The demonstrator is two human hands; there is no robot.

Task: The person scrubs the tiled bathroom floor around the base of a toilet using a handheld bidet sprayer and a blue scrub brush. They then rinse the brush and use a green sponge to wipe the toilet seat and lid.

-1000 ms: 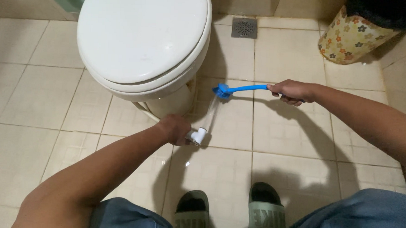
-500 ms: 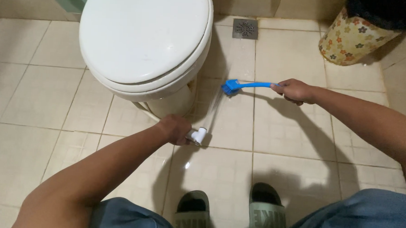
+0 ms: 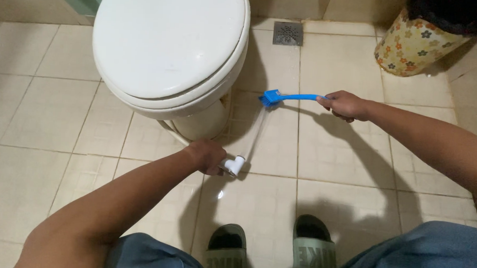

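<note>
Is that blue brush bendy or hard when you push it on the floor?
The brush handle is probably hard plastic: it stays nearly straight out from the right hand. It looks thin, so likely light. With water spraying from the sprayer in the left hand, it may be slippery.

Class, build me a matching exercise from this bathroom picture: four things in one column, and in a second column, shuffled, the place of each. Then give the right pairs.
Things
1. blue brush
2. white spray nozzle
3. floor drain
4. flowered bin

Places
A. top right corner of the floor
B. held in the left hand, below the toilet
C. set in the tiles beyond the brush, right of the toilet
D. held by its handle in the right hand, head on the floor

Pairs: 1-D, 2-B, 3-C, 4-A
</note>
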